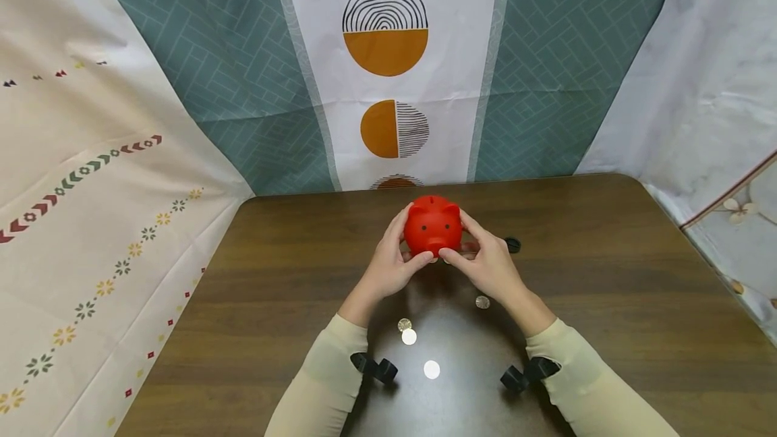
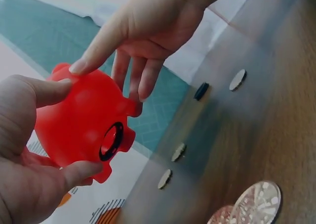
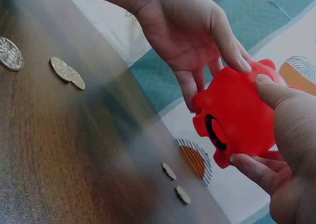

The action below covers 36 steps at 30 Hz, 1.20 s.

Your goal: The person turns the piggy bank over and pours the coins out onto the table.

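On my head feed the dark brown wooden desk (image 1: 607, 302) carries everything. My left hand (image 1: 388, 265) and right hand (image 1: 488, 265) curl around the glossy red plastic piggy bank (image 1: 433, 226), lifted just above the desk's far middle, snout facing me. Only the wrist feeds show its underside: a black-ringed round opening (image 2: 111, 141) between stubby legs. A small black plug (image 1: 512, 245) lies beside the right hand; silver coins (image 1: 409, 336) lie scattered nearer me.

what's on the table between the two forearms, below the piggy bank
In the head view, coins lie on the table there: one near the right wrist, two touching, and one nearest the camera, below the red piggy bank.
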Each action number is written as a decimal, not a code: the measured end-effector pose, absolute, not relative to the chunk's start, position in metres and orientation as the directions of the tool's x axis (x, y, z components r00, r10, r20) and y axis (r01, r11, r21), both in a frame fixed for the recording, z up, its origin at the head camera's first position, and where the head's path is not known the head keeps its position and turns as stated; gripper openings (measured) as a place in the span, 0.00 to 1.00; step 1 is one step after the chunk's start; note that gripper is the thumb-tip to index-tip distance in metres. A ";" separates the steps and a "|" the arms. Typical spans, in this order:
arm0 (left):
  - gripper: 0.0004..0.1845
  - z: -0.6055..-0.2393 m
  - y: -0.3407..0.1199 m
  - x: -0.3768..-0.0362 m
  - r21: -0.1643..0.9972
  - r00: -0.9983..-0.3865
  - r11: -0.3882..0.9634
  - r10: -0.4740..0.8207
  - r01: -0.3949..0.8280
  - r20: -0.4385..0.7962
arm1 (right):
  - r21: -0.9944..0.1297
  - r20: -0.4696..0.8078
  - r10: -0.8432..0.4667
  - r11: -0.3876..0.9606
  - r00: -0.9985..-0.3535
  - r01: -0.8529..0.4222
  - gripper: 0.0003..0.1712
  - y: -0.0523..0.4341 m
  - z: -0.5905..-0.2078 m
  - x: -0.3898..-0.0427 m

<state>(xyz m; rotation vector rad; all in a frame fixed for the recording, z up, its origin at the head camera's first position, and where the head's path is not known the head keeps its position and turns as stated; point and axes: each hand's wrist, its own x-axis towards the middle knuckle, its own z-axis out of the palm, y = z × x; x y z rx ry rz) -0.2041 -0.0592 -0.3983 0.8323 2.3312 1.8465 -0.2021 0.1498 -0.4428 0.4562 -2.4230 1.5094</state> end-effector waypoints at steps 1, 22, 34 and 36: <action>0.46 -0.400 -0.059 -0.204 0.915 -0.852 0.138 0.438 0.379 0.287 | -0.818 0.376 -0.133 0.419 -0.917 -0.395 0.46 0.150 -0.442 -0.202; 0.45 -0.398 -0.055 -0.200 0.896 -0.849 0.125 0.399 0.426 0.348 | -0.803 0.432 -0.125 0.398 -0.893 -0.444 0.46 0.152 -0.438 -0.200; 0.48 -0.410 -0.055 -0.209 0.788 -0.790 0.197 0.365 0.583 0.493 | -0.712 0.609 -0.091 0.376 -0.788 -0.594 0.47 0.152 -0.424 -0.194; 0.47 -0.415 -0.056 -0.211 0.821 -0.820 0.207 0.367 0.533 0.440 | -0.743 0.549 -0.102 0.397 -0.830 -0.540 0.46 0.152 -0.428 -0.195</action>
